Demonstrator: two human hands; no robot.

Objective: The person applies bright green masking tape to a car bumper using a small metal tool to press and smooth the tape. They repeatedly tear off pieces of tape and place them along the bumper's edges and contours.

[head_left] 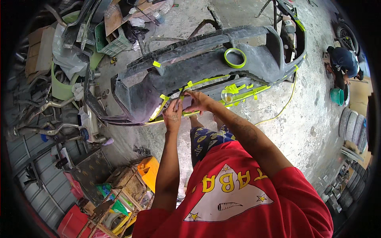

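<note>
- Bumper (170, 77) sits in front of the wearer; I see both hands at its lower edge, left of middle.
- Left hand (173, 115): fingers bunched and pointing up at the edge; I can't tell whether they pinch anything.
- Right hand (197, 101): fingers bent, thumb slightly apart, just beside the left; I can't tell if it has hold of anything.
- Risk: tape strips (233, 89) have loose-looking ends. The right forearm (248, 131) is near; brushing them could lift or drag them.
- Risk: tape roll (245, 59) looks to be just resting on the bumper. A knock could send it off.
- Risk: I can't see what supports the bumper. Leaning on it may rock it and spoil hand placement.
- Risk: yellow cord (286, 104) trails by its right end; easy trip.
- Surface: bumper patchy grey-black, looks dusty. Concrete floor (313, 103) mottled, stained.
- Room: cluttered left, metal pipes (55, 105), green crate (115, 47), orange bin (150, 172). Right, a crouching co-worker (343, 63), teal bucket (337, 96), tyres (351, 125).
</note>
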